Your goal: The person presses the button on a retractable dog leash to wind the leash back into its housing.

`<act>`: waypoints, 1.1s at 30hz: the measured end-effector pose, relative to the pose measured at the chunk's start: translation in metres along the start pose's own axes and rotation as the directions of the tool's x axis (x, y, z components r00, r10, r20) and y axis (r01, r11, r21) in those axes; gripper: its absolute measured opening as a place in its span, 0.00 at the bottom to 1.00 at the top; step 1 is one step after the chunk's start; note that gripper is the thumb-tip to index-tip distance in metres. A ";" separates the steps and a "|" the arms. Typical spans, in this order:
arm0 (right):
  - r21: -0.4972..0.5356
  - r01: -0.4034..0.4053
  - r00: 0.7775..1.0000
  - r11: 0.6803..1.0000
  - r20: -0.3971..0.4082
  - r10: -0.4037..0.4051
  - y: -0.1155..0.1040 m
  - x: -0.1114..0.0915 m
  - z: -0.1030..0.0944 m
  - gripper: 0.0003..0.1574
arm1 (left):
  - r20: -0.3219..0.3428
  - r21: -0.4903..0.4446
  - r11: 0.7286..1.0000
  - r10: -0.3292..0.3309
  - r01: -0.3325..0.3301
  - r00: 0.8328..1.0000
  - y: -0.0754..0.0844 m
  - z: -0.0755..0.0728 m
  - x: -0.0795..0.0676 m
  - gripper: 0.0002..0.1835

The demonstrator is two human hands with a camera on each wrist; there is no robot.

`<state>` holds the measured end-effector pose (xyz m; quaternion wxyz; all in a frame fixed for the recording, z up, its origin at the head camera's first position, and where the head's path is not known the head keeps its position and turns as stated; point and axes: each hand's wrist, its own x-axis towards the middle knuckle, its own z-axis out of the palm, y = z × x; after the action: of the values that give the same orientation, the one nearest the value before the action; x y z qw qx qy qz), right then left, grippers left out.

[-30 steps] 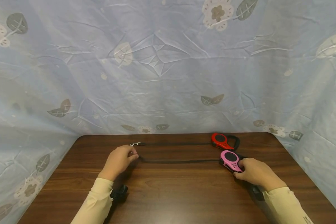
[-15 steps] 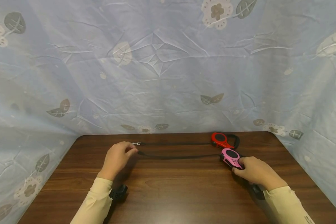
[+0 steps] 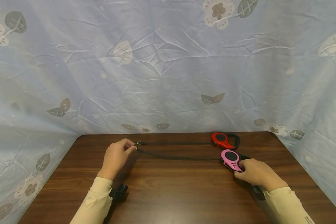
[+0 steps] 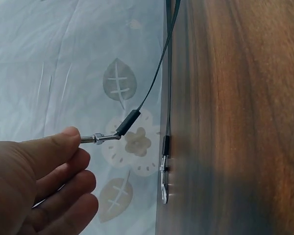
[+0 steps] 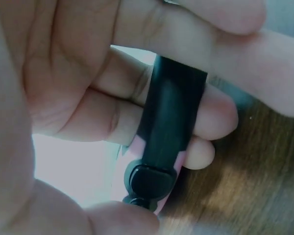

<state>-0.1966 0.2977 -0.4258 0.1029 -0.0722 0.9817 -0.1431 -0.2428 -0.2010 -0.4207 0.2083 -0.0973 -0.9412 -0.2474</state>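
The pink leash (image 3: 230, 159) is in my right hand (image 3: 256, 174), its clip (image 4: 99, 138) pinched by my left hand (image 3: 116, 158), near the table's (image 3: 170, 186) far edge, wood stretching toward me; only the right wrist view shows its button (image 5: 153, 182)

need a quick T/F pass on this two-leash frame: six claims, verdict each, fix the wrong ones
1. The left hand pinches a metal clip. True.
2. The right hand grips the red leash. False: it grips the pink leash.
3. The loose clip lies on the table. True.
4. The pink leash is nearer the cloth backdrop than the red leash. False: the red leash is nearer.
5. Both sleeves are pale yellow. True.
6. The cloth backdrop is unpatterned. False: it has leaves and flowers.
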 end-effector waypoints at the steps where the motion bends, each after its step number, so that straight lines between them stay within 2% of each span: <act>1: 0.013 -0.002 1.000 1.000 0.006 0.002 0.000 0.000 0.000 0.17 | -0.013 0.002 1.000 -0.008 0.008 1.000 0.000 0.000 0.000 0.08; 7: 0.094 -0.026 0.999 0.995 0.033 0.023 -0.002 0.001 0.001 0.16 | -0.051 0.014 1.000 -0.009 0.010 0.999 0.000 0.000 0.001 0.07; 10: 0.094 -0.021 0.999 0.995 0.028 0.019 -0.001 0.001 0.002 0.16 | -0.076 0.010 1.000 -0.004 0.005 0.997 -0.001 0.000 0.000 0.07; 12: 0.091 -0.015 1.000 0.996 0.024 0.013 -0.001 0.001 0.002 0.16 | -0.115 0.011 1.000 -0.005 0.006 0.993 -0.001 0.000 0.000 0.07; 16: 0.044 0.012 1.000 0.999 -0.010 -0.012 -0.001 0.002 0.001 0.17 | -0.209 -0.001 1.000 -0.015 0.015 0.978 -0.001 0.000 0.000 0.06; 19: -0.034 0.058 0.996 0.998 -0.073 -0.060 -0.002 0.002 0.000 0.18 | -0.243 -0.017 0.999 -0.030 0.027 0.970 -0.001 0.000 0.001 0.06; 23: -0.106 0.097 0.984 0.990 -0.142 -0.111 -0.002 0.003 -0.001 0.20 | -0.246 -0.015 0.999 -0.034 0.031 0.969 -0.002 0.001 0.002 0.05; 29: -0.113 0.126 0.975 0.986 -0.167 -0.144 -0.005 0.003 -0.004 0.15 | -0.250 -0.007 1.000 -0.027 0.026 0.968 -0.004 0.003 0.002 0.05; 33: -0.094 0.160 0.969 0.983 -0.173 -0.174 -0.007 0.002 -0.005 0.21 | -0.226 -0.017 0.999 -0.039 0.036 0.973 -0.004 0.003 0.001 0.06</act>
<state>-0.1984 0.2919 -0.4194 -0.0020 -0.1455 0.9823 -0.1183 -0.2463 -0.2023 -0.4245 0.3091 -0.0522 -0.9113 -0.2669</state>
